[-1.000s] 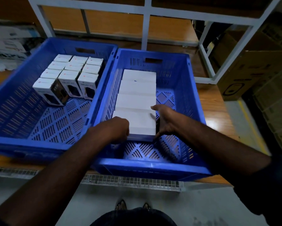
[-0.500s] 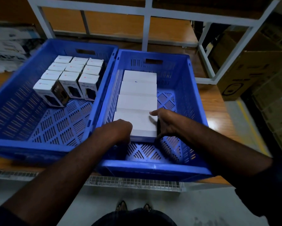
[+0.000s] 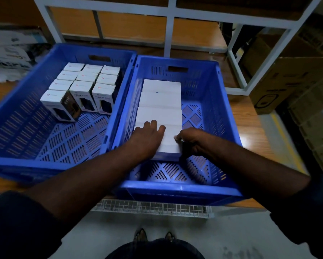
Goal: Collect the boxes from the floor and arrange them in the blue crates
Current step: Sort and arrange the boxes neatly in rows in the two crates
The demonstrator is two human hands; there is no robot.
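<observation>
Against the left wall of the right blue crate (image 3: 177, 191), a row of white boxes (image 3: 160, 101) runs away from the person, each lying with its long axis across the crate. The nearest white box (image 3: 171, 143) closes that row and sits directly under both hands. The left hand (image 3: 147, 137) lies on the box's top with its fingers (image 3: 153, 125) stretched forward and close together, their tips reaching the seam with the next box. The right hand (image 3: 192, 141) holds the box's right end, thumb on top and the other fingers curled down the side. Any nudge to seat the box would probably go forward, away from the person, and the left hand is better placed to give it. The right hand's lower fingers are lost in shadow, the left hand covers the box's near left corner, and whether the box touches its neighbour cannot be told. The left blue crate (image 3: 26, 163), beside it on the bench (image 3: 250, 131), holds small upright boxes (image 3: 86, 85). No box on the floor is in view.
</observation>
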